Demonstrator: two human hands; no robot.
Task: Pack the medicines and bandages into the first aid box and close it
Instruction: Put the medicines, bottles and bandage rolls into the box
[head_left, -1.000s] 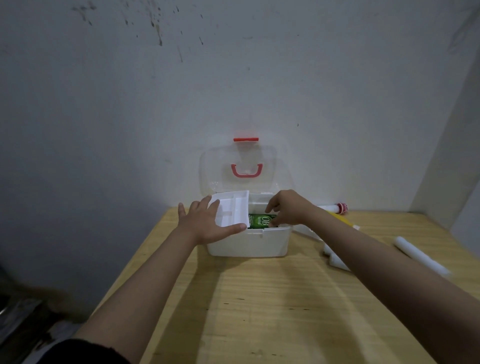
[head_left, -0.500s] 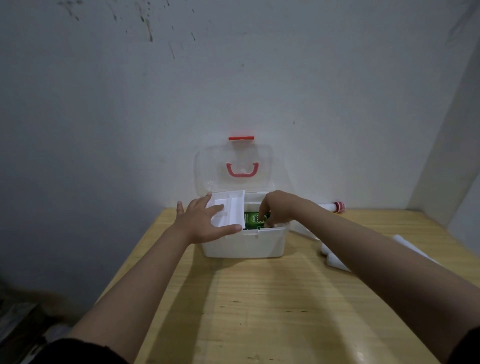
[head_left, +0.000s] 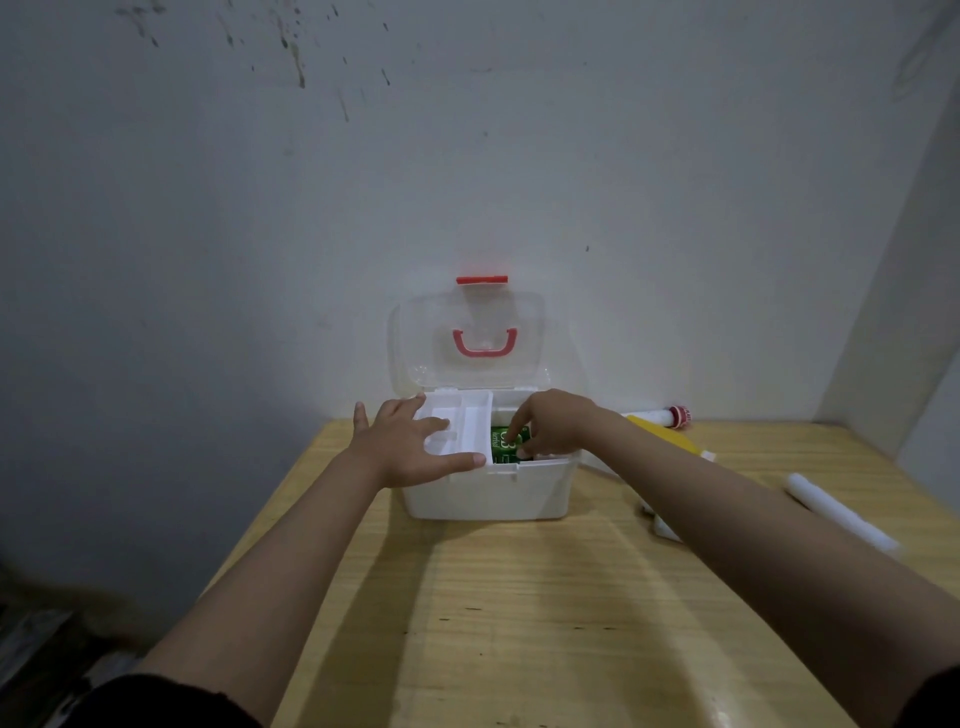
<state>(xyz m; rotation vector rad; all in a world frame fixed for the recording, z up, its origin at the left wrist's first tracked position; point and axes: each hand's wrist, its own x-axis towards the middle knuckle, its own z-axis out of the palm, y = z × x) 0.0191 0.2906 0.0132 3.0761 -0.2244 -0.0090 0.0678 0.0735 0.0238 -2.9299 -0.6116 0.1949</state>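
A white first aid box (head_left: 488, 496) stands open against the wall, its clear lid (head_left: 470, 338) with a red handle raised. A white inner tray (head_left: 462, 428) sits over the box's left half, tilted. My left hand (head_left: 402, 447) lies flat on that tray, fingers spread, thumb along its front edge. My right hand (head_left: 553, 423) reaches into the right half, its fingertips on a green medicine packet (head_left: 501, 447) lying inside. Whether the fingers pinch the packet or only press it is unclear.
The box rests on a wooden table (head_left: 519, 613). Right of it lie a white tube with a red cap (head_left: 670, 415), a yellow item (head_left: 657, 434), a white packet (head_left: 665, 527) partly hidden by my forearm, and a white roll (head_left: 836, 512). The table's left edge drops off.
My right hand has shifted left inside the box, onto the green packet. The left hand stays on the tray.
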